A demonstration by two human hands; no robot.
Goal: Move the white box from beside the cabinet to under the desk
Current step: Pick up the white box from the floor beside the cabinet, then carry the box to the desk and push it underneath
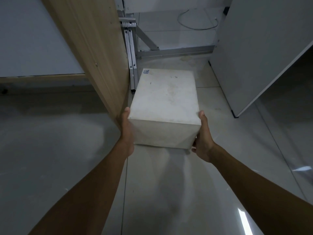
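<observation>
Head view, looking down, shows the white box (165, 106) near the middle of the frame, gripped between two bare hands. The left hand (126, 133) presses flat against the box's left side, thumb lying along the near top corner, while the fingers on the far side of that face are hidden. The right hand (202, 139) clamps the box's right side, thumb up at the near top corner and fingers curled under the lower right edge. Both forearms reach in from the bottom corners of the frame toward the box.

Whether the box rests on the tiled floor (169, 184) or is lifted just clear of it cannot be told; a soft shadow spreads on the tiles below its near face. The box's top is scuffed and carries a small blue stamp (146, 71) at its far left corner and faint handwritten marks near its far edge.

Just left of the box stands a wooden panel (94, 53), light-grained and running upward out of the frame; the left hand sits between this panel and the box, close to both. Behind the box, a metal frame (174, 52) of pale bars stands on the floor, with one upright leg just beyond the box's far left corner. Right of the box, well apart from it, a white panel (257, 53) stands on the tiles. A thin cable (198, 27) loops on the floor far behind the box, past the metal frame.
</observation>
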